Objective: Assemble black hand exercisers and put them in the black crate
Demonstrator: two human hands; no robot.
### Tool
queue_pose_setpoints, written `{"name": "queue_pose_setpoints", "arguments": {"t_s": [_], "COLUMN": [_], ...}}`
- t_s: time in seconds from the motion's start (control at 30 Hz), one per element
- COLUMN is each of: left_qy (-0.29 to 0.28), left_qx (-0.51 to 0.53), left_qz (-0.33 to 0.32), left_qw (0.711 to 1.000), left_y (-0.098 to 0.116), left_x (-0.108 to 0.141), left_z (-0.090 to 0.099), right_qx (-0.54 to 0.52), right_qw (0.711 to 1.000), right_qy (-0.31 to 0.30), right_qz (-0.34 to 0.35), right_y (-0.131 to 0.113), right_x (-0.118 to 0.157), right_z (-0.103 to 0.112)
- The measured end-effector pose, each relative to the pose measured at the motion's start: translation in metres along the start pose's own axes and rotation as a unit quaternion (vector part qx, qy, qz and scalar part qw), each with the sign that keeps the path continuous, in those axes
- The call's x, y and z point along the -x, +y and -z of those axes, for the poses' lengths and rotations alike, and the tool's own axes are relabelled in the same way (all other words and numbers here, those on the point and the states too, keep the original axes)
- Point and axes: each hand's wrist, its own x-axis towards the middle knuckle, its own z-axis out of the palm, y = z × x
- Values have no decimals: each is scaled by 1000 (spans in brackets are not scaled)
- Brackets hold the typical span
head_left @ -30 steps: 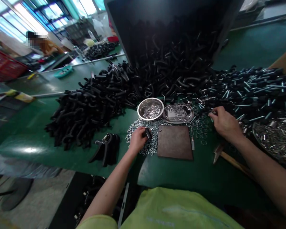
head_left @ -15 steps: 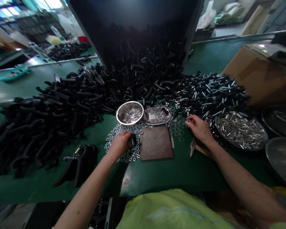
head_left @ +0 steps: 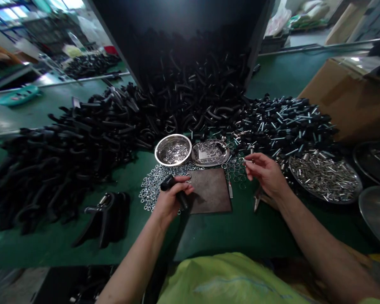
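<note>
My left hand (head_left: 168, 206) is closed around a black plastic handle (head_left: 167, 183), above the left edge of a flat brown metal plate (head_left: 210, 192). My right hand (head_left: 267, 175) pinches a small coil spring (head_left: 248, 161) between thumb and fingertips, to the right of the plate. Many small nuts (head_left: 150, 185) lie loose beside and partly behind my left hand. Thin metal rings (head_left: 239, 174) are scattered near my right fingertips. Behind the plate stand a round steel bowl (head_left: 157, 157) of small metal parts and an oval steel tray (head_left: 205, 155) with more.
Black plastic handles (head_left: 79, 139) are heaped at left and back. Black-headed bolts (head_left: 281, 120) pile at the back right, before a cardboard box (head_left: 342, 101). A large bowl of metal pins (head_left: 326, 177) sits at right. Pliers (head_left: 257, 198) lie under my right wrist.
My left hand has moved right, from over the nuts to the plate's edge, turning the black handle. My right hand has lifted back slightly, and the spring now shows in its fingertips.
</note>
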Motion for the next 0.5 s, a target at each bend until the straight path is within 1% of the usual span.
{"name": "queue_pose_setpoints", "arguments": {"t_s": [0.1, 0.17, 0.23, 0.33, 0.43, 0.5], "left_qy": [-23, -50, -68, -77, -86, -96], "left_qx": [53, 60, 54, 33, -2, -48], "left_qz": [48, 59, 57, 47, 26, -1], "left_qw": [997, 995, 995, 995, 996, 994], "left_y": [-9, -14, -19, -25, -30, -30], "left_x": [15, 24, 31, 36, 36, 34], "left_z": [-20, -30, -37, -38, -34, -29], "right_qx": [-19, -29, -25, -14, -19, -40], "right_qw": [997, 996, 995, 992, 989, 987], "right_qy": [-66, -83, -95, -115, -120, -122], "right_qz": [-19, -24, -28, -51, -79, -101], "right_y": [-1, 1, 3, 7, 10, 13], "right_x": [22, 36, 48, 56, 55, 51], "right_z": [-27, -45, -59, -71, -75, -74]}}
